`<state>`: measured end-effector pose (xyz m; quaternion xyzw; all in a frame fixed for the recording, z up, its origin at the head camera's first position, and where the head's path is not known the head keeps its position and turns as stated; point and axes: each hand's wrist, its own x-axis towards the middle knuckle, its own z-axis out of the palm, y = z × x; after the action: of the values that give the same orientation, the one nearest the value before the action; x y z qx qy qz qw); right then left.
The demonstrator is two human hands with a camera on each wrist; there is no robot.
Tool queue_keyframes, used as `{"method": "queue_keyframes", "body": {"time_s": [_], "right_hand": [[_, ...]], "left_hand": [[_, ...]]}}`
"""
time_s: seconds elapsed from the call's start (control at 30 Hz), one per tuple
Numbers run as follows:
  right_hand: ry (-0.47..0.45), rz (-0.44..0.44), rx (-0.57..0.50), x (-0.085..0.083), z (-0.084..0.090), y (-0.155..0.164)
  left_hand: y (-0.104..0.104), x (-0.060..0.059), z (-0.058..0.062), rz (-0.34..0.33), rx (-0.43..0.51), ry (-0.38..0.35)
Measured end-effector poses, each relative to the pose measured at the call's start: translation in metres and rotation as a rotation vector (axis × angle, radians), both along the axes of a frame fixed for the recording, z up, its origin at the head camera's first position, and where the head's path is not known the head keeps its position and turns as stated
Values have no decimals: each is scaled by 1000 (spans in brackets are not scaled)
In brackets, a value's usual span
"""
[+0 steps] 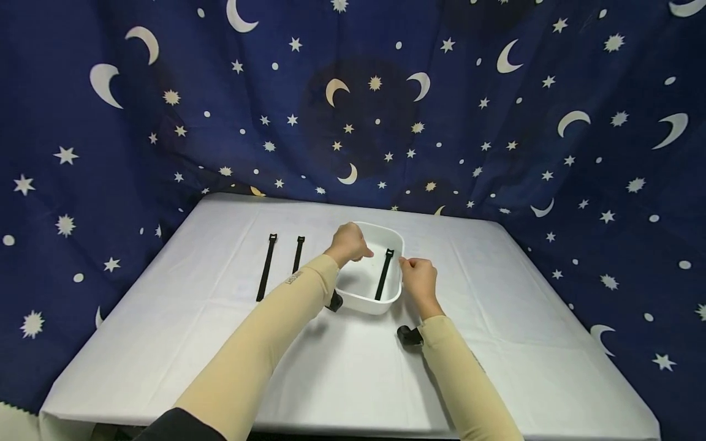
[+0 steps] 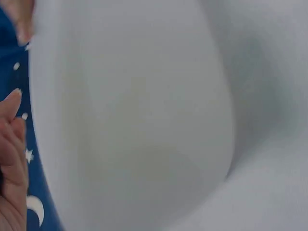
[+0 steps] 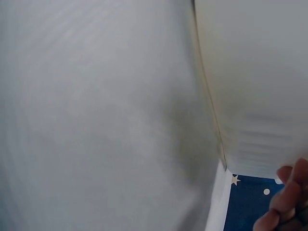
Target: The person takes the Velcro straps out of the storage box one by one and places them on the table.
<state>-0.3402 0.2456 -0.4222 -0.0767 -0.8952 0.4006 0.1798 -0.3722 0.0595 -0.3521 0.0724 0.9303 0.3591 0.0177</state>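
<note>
A white plastic bin (image 1: 360, 300) stands on the table, with a black cable strap (image 1: 384, 274) lying lengthwise inside along its right side. My right hand (image 1: 420, 278) pinches the bin's right rim between thumb and fingers. Over the bin's left part hovers my left hand (image 1: 349, 243), fingers loosely curled and thumb pointing inward, with nothing visible in its grasp. In the left wrist view the left hand (image 2: 10, 163) appears beside the bin wall (image 2: 134, 106). The right wrist view shows the curled right fingers (image 3: 288, 197) at the bin's edge.
Two more black straps lie left of the bin: one farther left (image 1: 267, 267), the other (image 1: 298, 254) partly behind the left forearm. A white cloth (image 1: 529, 343) covers the table. Behind it hangs a dark blue curtain (image 1: 474, 153) with moons and stars.
</note>
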Motion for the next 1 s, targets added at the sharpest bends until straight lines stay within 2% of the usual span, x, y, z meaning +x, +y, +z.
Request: {"method": "queue_keyframes", "body": {"time_s": [0.13, 0.23, 0.37, 0.57, 0.73, 1.0], "right_hand": [[15, 5, 3, 0, -1, -1], [28, 4, 8, 1, 0, 0], [46, 4, 19, 2, 0, 0], [70, 11, 18, 3, -1, 0], [82, 8, 23, 3, -1, -2], [96, 1, 28, 3, -1, -1]], "left_hand": [[17, 5, -12, -64, -86, -81], [26, 7, -19, -82, -102, -155], [34, 8, -24, -103, -135, -217], [46, 13, -29, -143, -180, -258], [52, 16, -38, -126, -189, -276], [53, 15, -45, -108, -127, -334]]}}
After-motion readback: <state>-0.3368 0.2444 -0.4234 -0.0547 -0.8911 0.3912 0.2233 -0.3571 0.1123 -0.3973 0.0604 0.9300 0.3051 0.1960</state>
